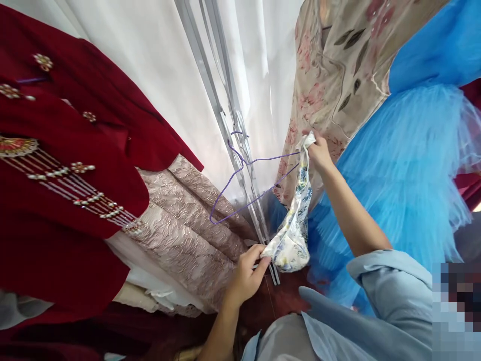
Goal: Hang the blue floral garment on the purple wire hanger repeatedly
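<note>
Between the red jacket (101, 95) and the blue dress (406, 140), I've got the floral cloth (291, 248), its long axis dropping steeply from the right hand (320, 151), down and leftward to the left hand (248, 275). Fingers pinch both ends! It's white, splashed blue and yellow, creased, sagging low; the purple hanger (243, 162) slants up rightward to its upper end.
</note>
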Demonstrator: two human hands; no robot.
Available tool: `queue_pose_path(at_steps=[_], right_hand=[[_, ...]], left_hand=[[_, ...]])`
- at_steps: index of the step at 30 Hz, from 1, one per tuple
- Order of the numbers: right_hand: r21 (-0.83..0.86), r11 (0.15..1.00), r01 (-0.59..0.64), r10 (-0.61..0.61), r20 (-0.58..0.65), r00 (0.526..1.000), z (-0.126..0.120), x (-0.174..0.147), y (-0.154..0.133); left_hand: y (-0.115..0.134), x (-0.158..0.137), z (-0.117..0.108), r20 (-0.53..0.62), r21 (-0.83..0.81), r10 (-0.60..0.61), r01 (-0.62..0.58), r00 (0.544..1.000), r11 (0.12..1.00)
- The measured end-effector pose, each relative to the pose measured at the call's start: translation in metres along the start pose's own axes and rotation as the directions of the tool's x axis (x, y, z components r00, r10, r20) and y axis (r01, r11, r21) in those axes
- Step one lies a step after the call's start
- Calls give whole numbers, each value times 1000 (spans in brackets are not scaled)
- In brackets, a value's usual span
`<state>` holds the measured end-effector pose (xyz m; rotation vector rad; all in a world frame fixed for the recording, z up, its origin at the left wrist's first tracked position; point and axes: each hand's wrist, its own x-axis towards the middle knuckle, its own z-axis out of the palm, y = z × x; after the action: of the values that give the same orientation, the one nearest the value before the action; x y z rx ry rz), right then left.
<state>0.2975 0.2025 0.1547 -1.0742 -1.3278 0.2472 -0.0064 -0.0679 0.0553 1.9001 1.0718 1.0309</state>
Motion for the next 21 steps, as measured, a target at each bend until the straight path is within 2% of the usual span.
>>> queue_pose_path(at_steps=[2, 5, 7, 10, 12, 15, 18, 21], right_hand=[[-21, 996, 82, -77, 154, 985, 17, -5, -13], [-54, 984, 168, -139, 346, 928, 33, -27, -27], [-70, 980, 188, -147, 392, 908, 36, -41, -29], [-87, 980, 178, -136, 360, 923, 34, -52, -24], [-103, 982, 155, -114, 327, 938, 30, -53, -21], [-105, 986, 128, -89, 317, 944, 27, -51, -24], [-98, 988, 119, -82, 318, 944, 27, -55, -31], [-97, 990, 106, -69, 321, 945, 28, -61, -37]], left_hand=[[-4, -3, 9, -60, -80, -25, 21, 998, 997], [-21, -10, 3, -259, -151, -107, 69, 960, 986], [-36, -17, -14, -385, -149, -164, 114, 908, 982], [-59, -25, -56, -522, -61, -190, 186, 832, 981], [-70, -25, -91, -586, 66, -137, 216, 798, 974], [-77, -13, -144, -638, 281, 30, 197, 769, 939], [-73, 16, -189, -604, 462, 195, 141, 772, 875], [-60, 54, -222, -571, 545, 276, 106, 773, 831]])
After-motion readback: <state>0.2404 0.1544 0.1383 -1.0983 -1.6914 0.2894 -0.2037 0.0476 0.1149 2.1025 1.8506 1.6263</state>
